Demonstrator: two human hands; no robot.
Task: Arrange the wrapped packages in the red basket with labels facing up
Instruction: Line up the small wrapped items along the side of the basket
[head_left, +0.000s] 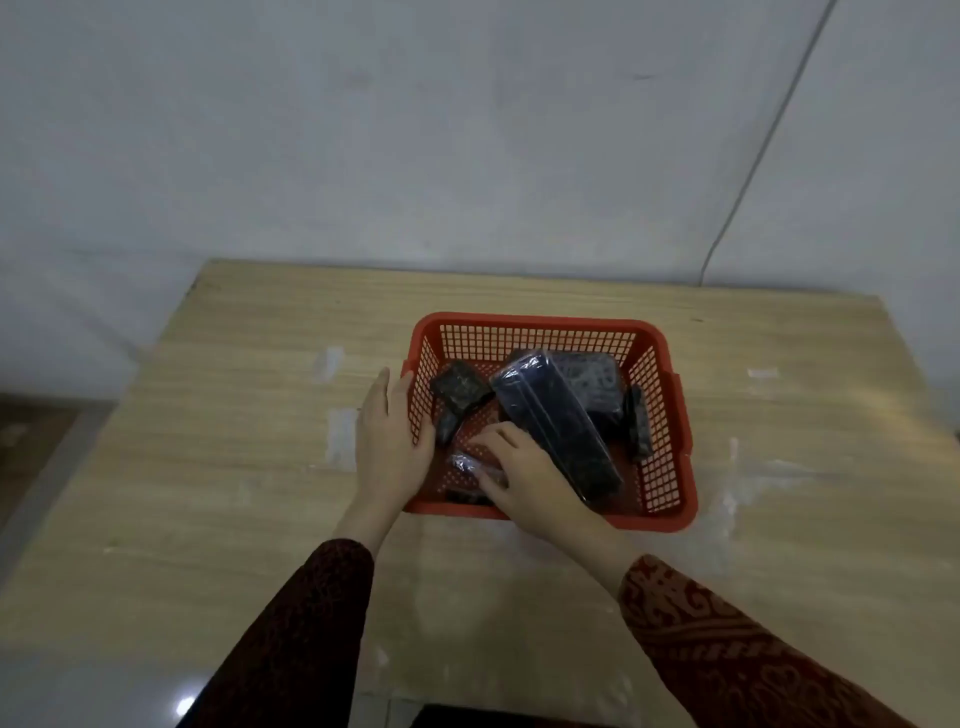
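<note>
Head view. A red basket (660, 343) with latticed walls stands on a pale wooden table (234, 467), which meets a grey wall (415, 130). The left hand (392, 441) lies flat against the outside of the basket's left wall, fingers extended and close together, thumb hooked over the rim; it holds no package. The right hand (524, 478) reaches over the near rim into the basket's near-left corner, fingers loosely spread and laid on a small package in clear wrap (467, 463); whether the fingers close around it cannot be told, since the hand covers most of it.

Just right of the right hand, touching its fingers, a long dark package in glossy film (556, 421) lies tilted across the middle of the basket, its far end raised, and blocks the way to the right half. Beyond it, partly covered by it, lies a flat dark package with pale printing (597, 382). Beyond the left hand's thumb, inside the left wall, a small dark square package (460, 387) sits tilted on another dark piece. At the far right, well apart from both hands, a narrow dark package (636, 423) stands on edge against the right wall. Labels cannot be read.

Pale smears (340, 439) mark the table left of the left hand. A thin cable (769, 140) hangs down the wall beyond the right hand. Both sleeves (727, 639) are dark red and patterned.
</note>
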